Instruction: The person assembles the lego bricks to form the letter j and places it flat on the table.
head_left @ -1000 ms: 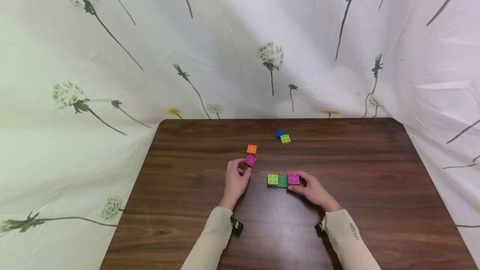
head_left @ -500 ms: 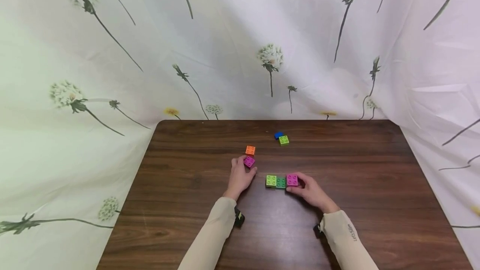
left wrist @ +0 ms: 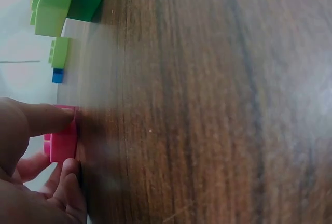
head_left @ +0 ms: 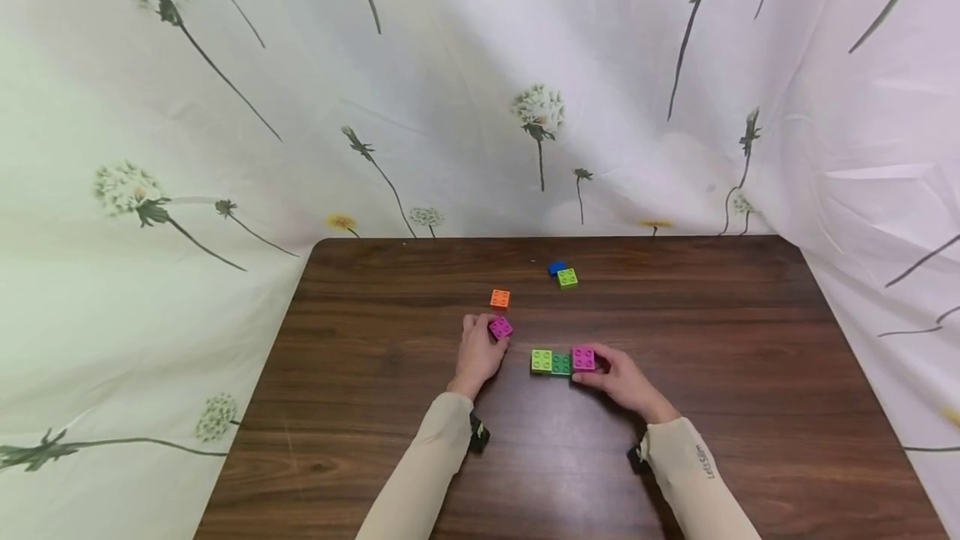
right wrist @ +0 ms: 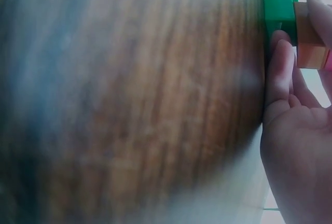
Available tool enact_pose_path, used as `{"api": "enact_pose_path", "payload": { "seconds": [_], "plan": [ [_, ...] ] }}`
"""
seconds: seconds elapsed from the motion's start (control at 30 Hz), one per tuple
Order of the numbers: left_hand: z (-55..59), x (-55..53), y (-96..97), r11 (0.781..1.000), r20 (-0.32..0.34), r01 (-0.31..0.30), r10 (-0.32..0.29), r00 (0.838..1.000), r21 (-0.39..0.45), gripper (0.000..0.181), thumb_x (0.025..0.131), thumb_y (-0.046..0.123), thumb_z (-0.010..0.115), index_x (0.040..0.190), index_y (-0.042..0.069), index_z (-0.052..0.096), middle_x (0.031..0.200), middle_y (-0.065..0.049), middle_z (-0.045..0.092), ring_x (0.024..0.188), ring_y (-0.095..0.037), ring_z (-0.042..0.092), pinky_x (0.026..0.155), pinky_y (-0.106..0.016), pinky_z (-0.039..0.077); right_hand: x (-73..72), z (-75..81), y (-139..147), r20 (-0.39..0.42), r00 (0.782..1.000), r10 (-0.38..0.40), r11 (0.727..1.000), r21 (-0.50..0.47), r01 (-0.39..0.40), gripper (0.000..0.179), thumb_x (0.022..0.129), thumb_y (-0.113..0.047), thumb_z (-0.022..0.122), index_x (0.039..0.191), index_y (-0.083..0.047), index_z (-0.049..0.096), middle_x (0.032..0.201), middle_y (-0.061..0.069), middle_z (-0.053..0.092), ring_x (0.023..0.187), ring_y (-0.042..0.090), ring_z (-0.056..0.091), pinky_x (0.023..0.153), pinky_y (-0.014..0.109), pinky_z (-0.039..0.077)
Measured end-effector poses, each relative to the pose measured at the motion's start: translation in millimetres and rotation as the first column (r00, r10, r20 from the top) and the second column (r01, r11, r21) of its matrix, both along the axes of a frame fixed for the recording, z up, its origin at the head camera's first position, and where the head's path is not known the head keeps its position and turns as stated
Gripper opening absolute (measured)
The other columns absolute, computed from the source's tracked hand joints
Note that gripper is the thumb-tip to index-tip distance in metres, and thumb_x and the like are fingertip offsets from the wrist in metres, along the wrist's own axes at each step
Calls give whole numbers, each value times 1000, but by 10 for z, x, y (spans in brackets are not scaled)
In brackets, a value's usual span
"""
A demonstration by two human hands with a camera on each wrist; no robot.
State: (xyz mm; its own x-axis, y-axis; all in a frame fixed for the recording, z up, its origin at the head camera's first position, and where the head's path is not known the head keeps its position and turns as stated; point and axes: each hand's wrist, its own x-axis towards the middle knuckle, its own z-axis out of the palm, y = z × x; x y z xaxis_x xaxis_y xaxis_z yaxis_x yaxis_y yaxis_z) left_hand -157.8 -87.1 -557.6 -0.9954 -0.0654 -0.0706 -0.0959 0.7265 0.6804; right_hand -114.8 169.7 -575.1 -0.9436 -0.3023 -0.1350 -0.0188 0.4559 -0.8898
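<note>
Near the middle of the head view, the left hand [head_left: 477, 359] pinches a square pink plastic block [head_left: 500, 327] and the right hand [head_left: 628, 382] grips a joined green-and-pink plastic block row [head_left: 561, 364].

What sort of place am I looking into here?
Probably a screened-off indoor workspace, though what lies beyond is hidden: flower-print cloth hangs behind a wood-grain table, and toy bricks sit on it.

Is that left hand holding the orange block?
No, the left hand pinches a pink block, while the orange block lies beyond it on the table.
</note>
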Motion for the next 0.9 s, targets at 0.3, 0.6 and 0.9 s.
{"api": "enact_pose_path", "payload": {
  "seconds": [0.3,0.6,0.9],
  "plan": [
    [51,26,24,997,8,59,-60,998,58,39,85,14,72,121,5,59,113,-14,58,100,-26,60,89,-41,49,-2,4,-11,-1,1000,-9,1000,-5,9,40,83,-30,76,119,-17,65,99,-1,65,88,14,55,76,24,45],
    [266,88,156,960,11,246,-250,968,131,39,88,22,71,125,12,60,102,-4,57,77,-11,51,62,-21,43,5,9,1,-17,1000,-2,1000,-1,2,39,83,-31,76,119,-19,65,101,-1,65,89,12,56,77,24,46],
    [437,160,357,910,-52,393,-389,920,133,38,90,24,69,125,13,60,105,-2,59,91,-16,56,76,-25,46,0,-14,0,-11,1000,-4,1000,-8,4,40,83,-30,76,118,-14,65,104,1,66,88,10,57,76,23,47]
  ]
}}
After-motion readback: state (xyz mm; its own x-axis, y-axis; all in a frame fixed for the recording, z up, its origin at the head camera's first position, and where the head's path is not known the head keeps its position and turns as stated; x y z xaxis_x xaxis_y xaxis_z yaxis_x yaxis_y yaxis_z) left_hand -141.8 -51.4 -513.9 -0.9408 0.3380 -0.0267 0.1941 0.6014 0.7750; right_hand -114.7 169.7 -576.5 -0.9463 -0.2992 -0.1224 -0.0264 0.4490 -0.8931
